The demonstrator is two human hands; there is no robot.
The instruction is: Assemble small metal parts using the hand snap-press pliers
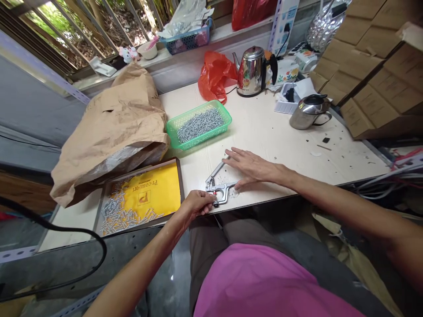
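A grey metal pair of pliers (225, 191), with two spread handles and a small red part at its jaw, lies on the table near the front edge. My right hand (253, 167) spans the handles, fingers on the far one and thumb at the near one. At the jaw end, my left hand (200, 202) is closed in a pinch; whatever its fingertips hold is hidden. To the left, a shallow tray (181, 180) has a yellow lining sheet (155, 189) with many small silvery metal pieces (115, 215) scattered on it.
Behind the pliers stands a green basket (170, 132) full of small metal pieces. A large brown paper bag (112, 119) leans over the tray's back. Farther back are a red plastic bag (214, 75), a kettle (251, 72) and a steel pot (306, 114). Cardboard boxes (373, 70) rise at right.
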